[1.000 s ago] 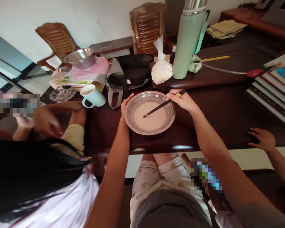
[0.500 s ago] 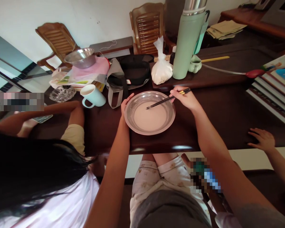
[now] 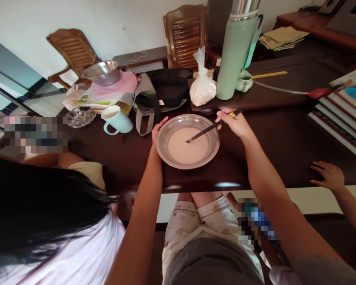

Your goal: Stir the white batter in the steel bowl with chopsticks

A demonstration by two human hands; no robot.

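Observation:
A shallow steel bowl [image 3: 165,155] stands on the dark table close to its front edge. Pale, milky liquid [image 3: 186,152] covers its bottom. My left hand [image 3: 158,131] grips the bowl's left rim, its thumb at the edge and the other fingers mostly hidden. In my right hand [image 3: 231,122] is a pair of dark chopsticks [image 3: 207,129] with gold bands near the top. Their tips dip into the liquid near the middle of the bowl, while the hand stays just beyond the right rim.
Behind the bowl are a tied bag of white powder [image 3: 203,88], a green thermos [image 3: 235,59] and a black-grey bag [image 3: 169,91]. A light-blue mug [image 3: 121,120] stands left. Books [image 3: 344,118] are stacked right. One person sits at left; another person's hand [image 3: 329,175] rests at right.
The chopsticks and my right hand have shifted slightly right, the tips still in the liquid. At left, the other person's raised arm has come down.

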